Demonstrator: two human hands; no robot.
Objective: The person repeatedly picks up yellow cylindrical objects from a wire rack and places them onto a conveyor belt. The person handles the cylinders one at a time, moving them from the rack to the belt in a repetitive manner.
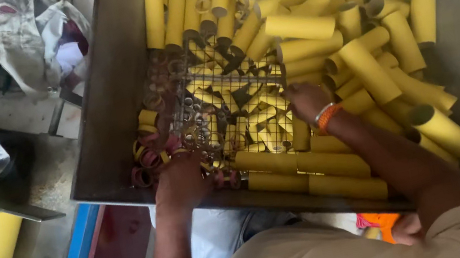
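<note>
Centre of the head view: wire basket [220, 108] sits in a grey metal bin [105, 100], half buried among yellow tubes [300, 27].

Basket: thin wire grid, looks rigid and likely light by itself, heavier with the small yellow pieces and rings filling it. Wires are thin and would dig into fingers; best hold is probably the rim bars, one hand each side, kept level so loose bits don't spill through or over.

Tubes: hollow, look like cardboard, so probably light, stiff along the length and crushable if squeezed hard. They roll easily. Grip mid-body.

Left hand [181, 180] at the basket's lower left edge, fingers curled down onto the rim area among pink and yellow rings [144, 160]; can't tell if it actually grips wire. Right hand [305, 100] at the basket's right edge, fingers bent into the pile, orange band on the wrist; what it pinches is hidden.

Basket lies between both hands, touching or nearly so. Tubes fill the upper and right frame.
</note>
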